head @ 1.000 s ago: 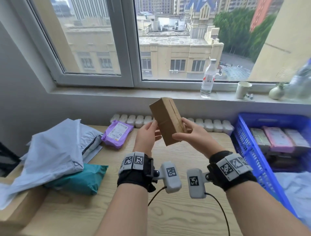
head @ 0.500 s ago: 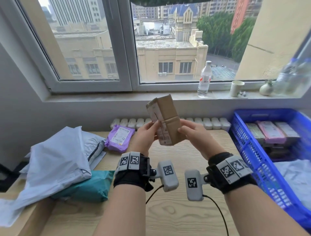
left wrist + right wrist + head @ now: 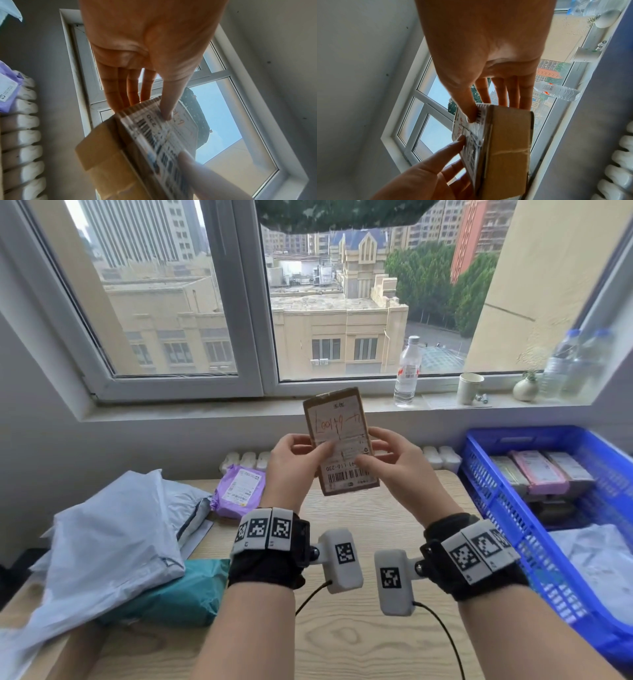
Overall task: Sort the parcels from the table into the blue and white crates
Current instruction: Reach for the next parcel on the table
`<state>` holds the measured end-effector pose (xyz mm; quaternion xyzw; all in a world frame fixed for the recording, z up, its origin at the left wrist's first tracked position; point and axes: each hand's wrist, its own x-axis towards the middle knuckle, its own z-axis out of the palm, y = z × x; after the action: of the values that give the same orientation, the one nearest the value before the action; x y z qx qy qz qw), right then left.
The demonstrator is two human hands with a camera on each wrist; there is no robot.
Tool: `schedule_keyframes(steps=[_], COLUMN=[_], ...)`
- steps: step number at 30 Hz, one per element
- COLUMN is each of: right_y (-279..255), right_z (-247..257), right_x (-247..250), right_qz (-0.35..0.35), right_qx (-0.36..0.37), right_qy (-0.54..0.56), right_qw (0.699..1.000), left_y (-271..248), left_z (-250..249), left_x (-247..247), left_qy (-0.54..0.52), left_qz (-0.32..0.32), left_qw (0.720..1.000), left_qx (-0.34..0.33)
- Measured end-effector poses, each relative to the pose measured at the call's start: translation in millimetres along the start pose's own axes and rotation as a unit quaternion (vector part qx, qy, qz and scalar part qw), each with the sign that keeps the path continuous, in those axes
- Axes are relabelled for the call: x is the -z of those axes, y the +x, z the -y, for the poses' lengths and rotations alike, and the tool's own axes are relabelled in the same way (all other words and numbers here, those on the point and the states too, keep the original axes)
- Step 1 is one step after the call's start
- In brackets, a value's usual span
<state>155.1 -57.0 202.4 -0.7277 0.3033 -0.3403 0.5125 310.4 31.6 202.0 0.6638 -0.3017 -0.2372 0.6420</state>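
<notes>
Head view: at frame centre you hold the cardboard parcel (image 3: 340, 441) upright above the table (image 3: 349, 628), label facing you, left hand (image 3: 294, 462) and right hand (image 3: 394, 465) pinching its sides; the blue crate (image 3: 493, 508) sits at right

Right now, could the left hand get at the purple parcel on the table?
Probably yes, but not right away. The purple parcel lies on the table just left of the left hand with nothing between them. That hand is busy pinching the cardboard box, so it must let go first.
</notes>
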Motion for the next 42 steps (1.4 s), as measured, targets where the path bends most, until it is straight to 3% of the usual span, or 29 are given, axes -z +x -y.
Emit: schedule_keyframes(steps=[3,7,11,15,17,20,22,26,30,34,42], right_y=[-1,1,4,5,6,6,5,3,1,-1,-10], right_z=[6,8,11,8,4,-3,-1,2,7,15,39], right_x=[7,13,14,12,14,21,26,30,30,34,47], right_qz=[0.007,-0.004,0.017,0.051,0.018,-0.1,-0.142,-0.097,-0.044,-0.045,-0.024], right_qx=[0.0,0.027,0.084,0.105,0.125,0.149,0.109,0.006,0.0,0.011,0.037], right_qy=[-0.007,-0.157,-0.265,-0.298,-0.296,-0.254,-0.198,-0.089,0.002,0.054,0.084], right_qw=[1.0,0.987,0.96,0.948,0.947,0.95,0.964,0.991,0.999,0.997,0.996], left_y=[2,9,7,3,2,5,6,-1,-9,-14,-18], left_z=[-6,-8,-13,-8,-5,-1,-1,-10,-24,-30,-50], left_x=[2,7,0,-11,-12,-10,-8,-11,-15,-13,-5], left_qy=[0.028,0.153,0.355,0.433,0.426,0.386,0.328,0.145,0.061,0.072,-0.062], left_qz=[-0.019,-0.018,0.07,0.095,0.08,0.061,0.049,0.092,0.156,0.163,0.118], left_qw=[0.999,0.983,0.916,0.876,0.881,0.911,0.939,0.985,0.985,0.984,0.99], left_qx=[-0.024,-0.095,-0.176,-0.192,-0.187,-0.134,-0.093,-0.007,0.029,0.014,-0.037])
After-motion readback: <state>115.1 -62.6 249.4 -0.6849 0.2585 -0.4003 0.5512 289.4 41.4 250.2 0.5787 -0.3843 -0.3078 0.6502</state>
